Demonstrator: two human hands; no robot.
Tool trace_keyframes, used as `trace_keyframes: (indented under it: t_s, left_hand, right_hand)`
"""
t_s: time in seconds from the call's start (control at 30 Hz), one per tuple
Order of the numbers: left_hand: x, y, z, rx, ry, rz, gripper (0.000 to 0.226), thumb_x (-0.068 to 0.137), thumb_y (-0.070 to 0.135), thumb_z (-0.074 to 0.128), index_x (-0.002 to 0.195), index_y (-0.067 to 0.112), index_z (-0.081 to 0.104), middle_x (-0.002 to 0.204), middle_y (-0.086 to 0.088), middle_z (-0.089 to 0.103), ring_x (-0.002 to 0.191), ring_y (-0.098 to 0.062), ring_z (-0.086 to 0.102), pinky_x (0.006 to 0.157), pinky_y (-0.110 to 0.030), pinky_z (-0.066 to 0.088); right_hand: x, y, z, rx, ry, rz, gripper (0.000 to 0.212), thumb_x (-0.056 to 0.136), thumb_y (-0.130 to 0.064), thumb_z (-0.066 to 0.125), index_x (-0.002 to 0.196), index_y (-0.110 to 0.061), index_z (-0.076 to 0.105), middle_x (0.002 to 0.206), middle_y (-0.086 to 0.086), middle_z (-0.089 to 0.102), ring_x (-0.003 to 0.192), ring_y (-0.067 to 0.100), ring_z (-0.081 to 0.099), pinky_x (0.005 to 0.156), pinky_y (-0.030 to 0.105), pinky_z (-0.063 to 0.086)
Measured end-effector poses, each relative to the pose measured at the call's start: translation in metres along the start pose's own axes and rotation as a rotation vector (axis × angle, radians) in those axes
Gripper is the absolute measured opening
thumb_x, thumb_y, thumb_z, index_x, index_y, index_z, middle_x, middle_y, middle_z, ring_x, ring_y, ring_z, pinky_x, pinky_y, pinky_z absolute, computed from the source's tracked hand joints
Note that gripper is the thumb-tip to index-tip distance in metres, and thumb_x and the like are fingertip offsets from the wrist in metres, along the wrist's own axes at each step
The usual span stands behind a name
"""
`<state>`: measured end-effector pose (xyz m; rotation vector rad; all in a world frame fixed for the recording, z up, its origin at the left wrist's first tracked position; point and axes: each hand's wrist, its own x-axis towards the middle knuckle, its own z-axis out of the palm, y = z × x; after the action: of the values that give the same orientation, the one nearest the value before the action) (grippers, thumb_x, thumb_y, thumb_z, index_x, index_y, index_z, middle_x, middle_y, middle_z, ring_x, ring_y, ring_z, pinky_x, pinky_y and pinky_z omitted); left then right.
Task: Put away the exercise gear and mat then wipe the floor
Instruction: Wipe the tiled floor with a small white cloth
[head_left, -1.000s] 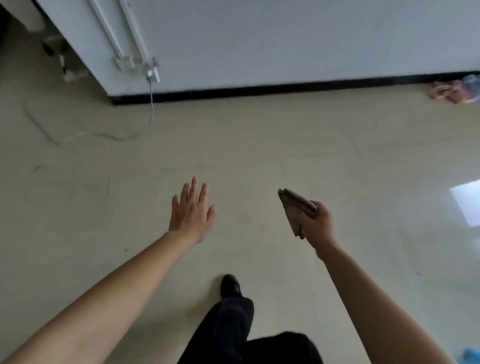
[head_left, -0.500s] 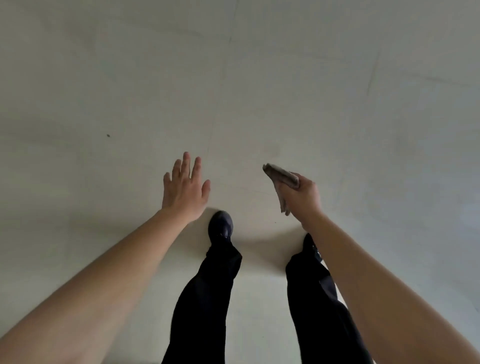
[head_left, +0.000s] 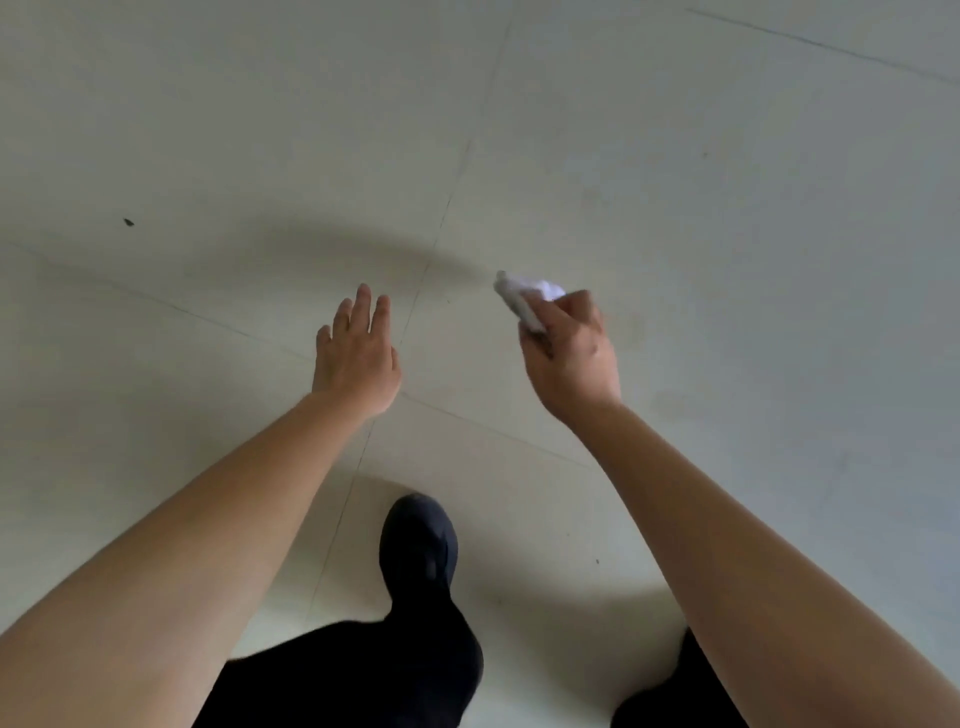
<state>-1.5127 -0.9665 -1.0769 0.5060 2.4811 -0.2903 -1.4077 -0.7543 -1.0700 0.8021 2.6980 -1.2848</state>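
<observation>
Right hand (head_left: 569, 358), just right of the frame's centre, is clenched around a pale folded cloth (head_left: 524, 299) whose free end pokes up and to the left past the knuckles; it is held above the floor (head_left: 727, 208), not pressed to it. Left hand (head_left: 358, 353), just left of centre, is spread flat and grasps nothing, fingers pointing toward the top of the frame. A dark shoe (head_left: 418, 540) stands at lower centre, on the pale tiles. No mat or exercise gear shows anywhere in view, so the putting-away looks finished and the wiping step seems to be in hand. A small dark speck (head_left: 128, 222) lies at the middle left. Next, the cloth would have to come down flat onto the tiles, which calls for bending or crouching lower.
</observation>
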Motion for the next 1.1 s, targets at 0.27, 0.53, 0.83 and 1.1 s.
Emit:
trace_keyframes:
  t_s: [0.27,0.53,0.83,1.1]
  left_hand:
    - [0.106,-0.055,0.059,-0.096,0.302,0.013,0.056,0.093,0.013,0.045,0.148,0.003,0.034,0.157,-0.022,0.025,0.139,-0.045,0.032,0.105,-0.057,0.035]
    - [0.132,-0.066,0.081,-0.079,0.493,-0.061,0.055,0.097,0.031,0.026,0.150,0.019,0.033,0.158,-0.007,0.030,0.143,-0.032,0.032,0.101,-0.050,0.033]
    - [0.130,-0.063,0.079,-0.101,0.462,-0.039,0.057,0.096,0.030,0.028,0.151,0.017,0.030,0.160,-0.008,0.025,0.145,-0.035,0.026,0.105,-0.054,0.029]
    - [0.127,-0.046,0.074,-0.049,0.469,-0.059,0.059,0.091,0.012,0.048,0.147,0.011,0.033,0.159,-0.017,0.024,0.140,-0.043,0.029,0.105,-0.059,0.029]
  right_hand:
    - [-0.001,0.062,0.149,-0.551,-0.369,-0.652,0.065,0.101,-0.057,0.026,0.158,-0.026,0.025,0.166,0.013,0.017,0.153,0.040,0.005,0.121,0.062,0.008]
    - [0.093,0.049,0.166,-0.581,-0.101,-0.717,0.058,0.103,-0.046,0.032,0.155,-0.022,0.033,0.162,0.013,0.027,0.151,0.034,0.021,0.123,0.051,0.014]
    - [-0.026,0.057,0.186,-0.667,-0.380,-0.949,0.056,0.104,-0.035,0.022,0.159,-0.025,0.020,0.166,0.014,0.008,0.153,0.039,0.002,0.123,0.055,0.001]
    - [0.086,0.099,0.107,-0.684,-0.027,-0.656,0.051,0.106,-0.042,0.026,0.154,-0.027,0.037,0.160,0.018,0.030,0.148,0.039,0.027,0.120,0.051,0.022]
